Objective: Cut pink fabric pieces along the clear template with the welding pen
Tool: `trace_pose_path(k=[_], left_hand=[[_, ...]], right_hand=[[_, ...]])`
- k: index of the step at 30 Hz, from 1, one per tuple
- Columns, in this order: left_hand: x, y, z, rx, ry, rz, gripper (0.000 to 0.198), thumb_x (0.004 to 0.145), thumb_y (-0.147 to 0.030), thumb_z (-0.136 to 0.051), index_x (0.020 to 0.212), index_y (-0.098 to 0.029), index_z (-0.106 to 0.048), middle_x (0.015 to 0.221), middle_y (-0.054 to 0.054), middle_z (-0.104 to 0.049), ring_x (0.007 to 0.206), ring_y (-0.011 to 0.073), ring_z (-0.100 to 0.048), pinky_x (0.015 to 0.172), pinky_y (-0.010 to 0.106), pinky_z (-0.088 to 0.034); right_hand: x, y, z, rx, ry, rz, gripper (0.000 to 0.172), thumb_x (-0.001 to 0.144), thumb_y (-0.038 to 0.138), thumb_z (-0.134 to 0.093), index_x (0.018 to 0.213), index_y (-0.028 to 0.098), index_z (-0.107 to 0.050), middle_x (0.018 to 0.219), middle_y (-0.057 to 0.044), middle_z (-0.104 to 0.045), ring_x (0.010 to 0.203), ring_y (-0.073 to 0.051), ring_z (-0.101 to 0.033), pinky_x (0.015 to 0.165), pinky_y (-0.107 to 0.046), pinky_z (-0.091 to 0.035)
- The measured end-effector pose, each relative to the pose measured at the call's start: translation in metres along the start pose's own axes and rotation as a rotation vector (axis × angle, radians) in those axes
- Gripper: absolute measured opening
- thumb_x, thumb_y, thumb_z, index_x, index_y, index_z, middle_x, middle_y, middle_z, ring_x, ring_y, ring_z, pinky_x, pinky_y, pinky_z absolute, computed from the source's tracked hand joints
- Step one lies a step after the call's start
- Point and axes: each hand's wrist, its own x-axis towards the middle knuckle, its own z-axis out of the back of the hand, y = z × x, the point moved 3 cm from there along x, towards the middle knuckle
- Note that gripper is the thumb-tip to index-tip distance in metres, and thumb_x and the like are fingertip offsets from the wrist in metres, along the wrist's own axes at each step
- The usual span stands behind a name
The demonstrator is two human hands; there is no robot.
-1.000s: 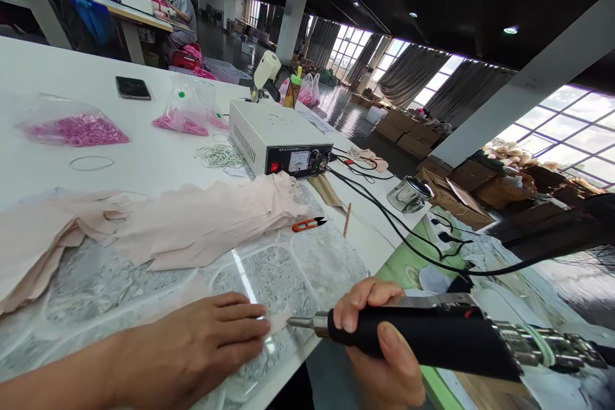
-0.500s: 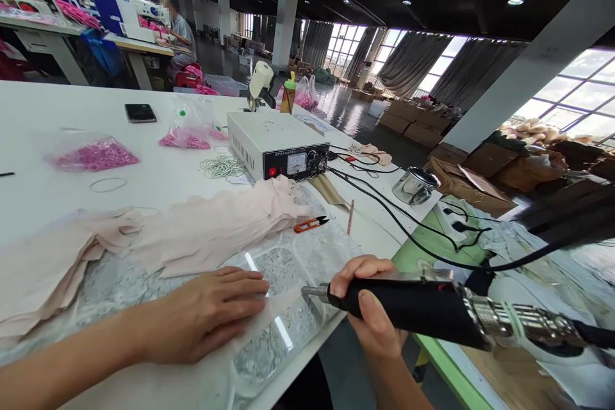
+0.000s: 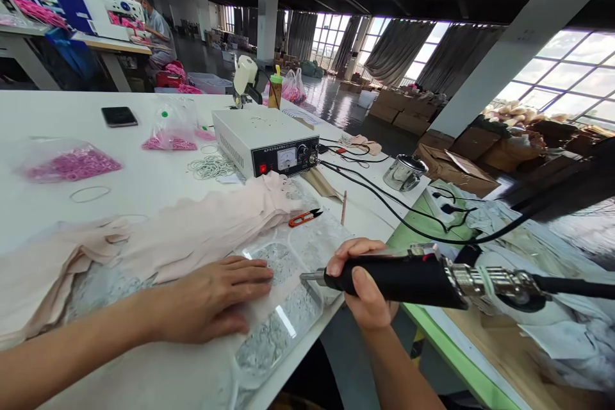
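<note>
My left hand (image 3: 216, 301) lies flat on a thin pale pink fabric piece (image 3: 276, 295), fingers stretched out. Under the fabric is a clear sheet (image 3: 262, 355) over a grey marbled surface. My right hand (image 3: 362, 282) is wrapped round a black corded handpiece (image 3: 398, 280). Its metal tip points left, at the fabric's edge just right of my left fingertips; I cannot tell whether it touches. Behind my left hand lie stacked pale pink fabric pieces (image 3: 206, 221). Orange-handled thread snips (image 3: 305, 218) rest beside them.
A white control box (image 3: 264, 131) stands behind, its black cables (image 3: 369, 189) running right. Bags of pink rings (image 3: 77, 160), a phone (image 3: 119, 116), a bottle (image 3: 275, 91) and a metal mug (image 3: 404, 172) are on the white table. A green table (image 3: 442, 346) adjoins at right.
The whole view has turned slightly right, so the table things sit farther left in the picture. Both hands keep their places closely, with the handpiece still held and the left hand still flat.
</note>
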Motion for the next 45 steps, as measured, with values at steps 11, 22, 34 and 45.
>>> trace_pose_path(k=[11, 22, 34, 45], left_hand=[[0.007, 0.013, -0.002, 0.054, 0.069, -0.03, 0.074, 0.083, -0.037, -0.084, 0.148, -0.024, -0.051, 0.156, 0.011, -0.046, 0.142, 0.0357, -0.045, 0.117, 0.051, -0.04], [0.022, 0.014, 0.012, 0.005, 0.206, -0.024, 0.068, 0.088, -0.047, -0.078, 0.147, -0.027, -0.052, 0.157, 0.011, -0.043, 0.144, 0.0353, -0.042, 0.116, 0.052, -0.04], [0.019, 0.031, -0.003, -0.007, 0.131, -0.158, 0.1, 0.07, -0.037, -0.094, 0.154, -0.039, -0.039, 0.159, 0.006, -0.041, 0.146, 0.0341, -0.038, 0.12, 0.048, -0.035], [0.03, 0.023, 0.014, 0.062, 0.179, -0.245, 0.071, 0.083, -0.058, -0.078, 0.144, -0.028, -0.056, 0.151, 0.009, -0.051, 0.141, 0.0347, -0.046, 0.119, 0.042, -0.035]], right_hand=[[0.003, -0.006, -0.001, 0.026, -0.078, 0.022, 0.014, 0.086, 0.034, -0.068, 0.092, 0.023, -0.062, 0.082, -0.001, -0.065, 0.054, -0.014, -0.061, 0.054, -0.033, -0.052], [0.006, -0.007, 0.0, 0.047, -0.074, 0.004, 0.015, 0.085, 0.033, -0.069, 0.092, 0.021, -0.063, 0.082, -0.001, -0.067, 0.054, -0.014, -0.063, 0.054, -0.032, -0.054], [0.01, -0.009, 0.001, 0.024, -0.076, 0.005, 0.017, 0.087, 0.037, -0.068, 0.092, 0.022, -0.063, 0.079, 0.0, -0.065, 0.054, -0.014, -0.063, 0.052, -0.031, -0.054], [0.013, -0.008, 0.001, 0.039, -0.095, -0.023, 0.017, 0.086, 0.036, -0.07, 0.092, 0.021, -0.063, 0.081, 0.001, -0.065, 0.054, -0.013, -0.062, 0.053, -0.029, -0.052]])
